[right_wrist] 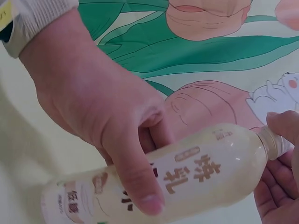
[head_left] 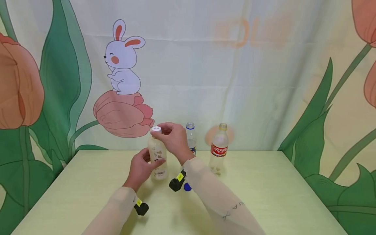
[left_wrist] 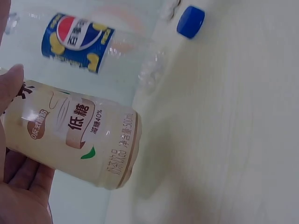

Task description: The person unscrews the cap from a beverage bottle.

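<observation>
A cream-coloured milk tea bottle (head_left: 158, 164) stands upright on the table, its label also filling part of the left wrist view. The left hand (head_left: 142, 168) grips its body from the left, thumb across the front label. At the top, the right hand (head_left: 176, 140) pinches the white cap (head_left: 156, 129) between thumb and fingers. In the right wrist view the left hand (right_wrist: 98, 102) lies around the bottle's middle, while the right hand (right_wrist: 282, 186) is at the neck, partly cut off by the edge.
Behind the right hand stands an uncapped clear Pepsi bottle (head_left: 191, 142); farther right is an uncapped Coca-Cola bottle (head_left: 219, 150) with small bits in its base. A blue cap (head_left: 187, 187) lies on the table (head_left: 264, 195) near the right forearm. A printed curtain (head_left: 188, 65) hangs behind.
</observation>
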A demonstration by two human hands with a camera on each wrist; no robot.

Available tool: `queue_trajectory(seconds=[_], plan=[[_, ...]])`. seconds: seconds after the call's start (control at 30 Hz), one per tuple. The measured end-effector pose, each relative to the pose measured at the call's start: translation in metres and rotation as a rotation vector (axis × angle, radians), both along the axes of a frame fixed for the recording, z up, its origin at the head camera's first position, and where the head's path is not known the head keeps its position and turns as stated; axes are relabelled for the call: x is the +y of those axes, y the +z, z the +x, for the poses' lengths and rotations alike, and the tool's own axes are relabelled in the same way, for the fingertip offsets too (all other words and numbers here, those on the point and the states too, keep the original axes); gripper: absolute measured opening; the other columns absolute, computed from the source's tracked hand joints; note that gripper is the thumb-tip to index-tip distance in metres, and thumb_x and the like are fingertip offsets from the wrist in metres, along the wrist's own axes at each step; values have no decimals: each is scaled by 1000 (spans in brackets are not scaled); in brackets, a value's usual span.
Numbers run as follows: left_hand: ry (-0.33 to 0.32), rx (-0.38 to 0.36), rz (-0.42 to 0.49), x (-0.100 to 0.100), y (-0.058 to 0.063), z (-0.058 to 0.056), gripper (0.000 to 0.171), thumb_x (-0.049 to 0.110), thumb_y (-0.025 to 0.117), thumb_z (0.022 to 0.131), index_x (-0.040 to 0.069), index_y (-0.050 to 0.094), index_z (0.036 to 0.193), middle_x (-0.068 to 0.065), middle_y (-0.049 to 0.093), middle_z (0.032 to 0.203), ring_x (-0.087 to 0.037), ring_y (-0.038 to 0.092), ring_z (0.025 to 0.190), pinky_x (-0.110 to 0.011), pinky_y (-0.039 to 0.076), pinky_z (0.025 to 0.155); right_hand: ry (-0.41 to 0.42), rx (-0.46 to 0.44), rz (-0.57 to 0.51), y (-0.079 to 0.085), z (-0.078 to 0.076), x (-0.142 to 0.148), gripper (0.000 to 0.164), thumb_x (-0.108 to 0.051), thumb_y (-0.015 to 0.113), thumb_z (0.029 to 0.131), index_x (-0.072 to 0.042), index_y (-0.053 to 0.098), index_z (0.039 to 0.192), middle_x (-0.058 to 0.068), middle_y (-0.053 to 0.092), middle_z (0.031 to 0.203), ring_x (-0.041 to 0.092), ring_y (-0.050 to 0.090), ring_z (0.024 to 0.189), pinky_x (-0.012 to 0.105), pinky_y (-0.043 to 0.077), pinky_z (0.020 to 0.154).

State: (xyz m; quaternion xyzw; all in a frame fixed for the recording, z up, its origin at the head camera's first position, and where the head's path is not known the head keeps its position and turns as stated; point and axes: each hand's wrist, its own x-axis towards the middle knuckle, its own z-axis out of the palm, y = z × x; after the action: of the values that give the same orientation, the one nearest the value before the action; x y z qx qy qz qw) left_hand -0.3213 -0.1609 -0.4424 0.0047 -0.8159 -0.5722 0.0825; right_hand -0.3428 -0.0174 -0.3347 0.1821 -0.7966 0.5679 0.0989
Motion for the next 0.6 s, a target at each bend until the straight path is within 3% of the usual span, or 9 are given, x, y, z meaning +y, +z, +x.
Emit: queue_trajectory(seconds=[0.3,0.6], plan=[[-32,41,-19,23,13,21,69,49,80,67,21,51,123,0,62,115,-20,60,106,-41,50,94,68,54,5,11,19,29,28,-41,75,78,-25,70,100,-8,69,89,11,63,83,29,54,71],[-72,62,-27,45,20,38,68,52,80,65,25,53,122,5,62,115,-17,60,107,-42,50,94,82,78,28,15,33,59,27,-42,75,78,-25,70,99,-6,69,89,12,63,84,31,55,70]])
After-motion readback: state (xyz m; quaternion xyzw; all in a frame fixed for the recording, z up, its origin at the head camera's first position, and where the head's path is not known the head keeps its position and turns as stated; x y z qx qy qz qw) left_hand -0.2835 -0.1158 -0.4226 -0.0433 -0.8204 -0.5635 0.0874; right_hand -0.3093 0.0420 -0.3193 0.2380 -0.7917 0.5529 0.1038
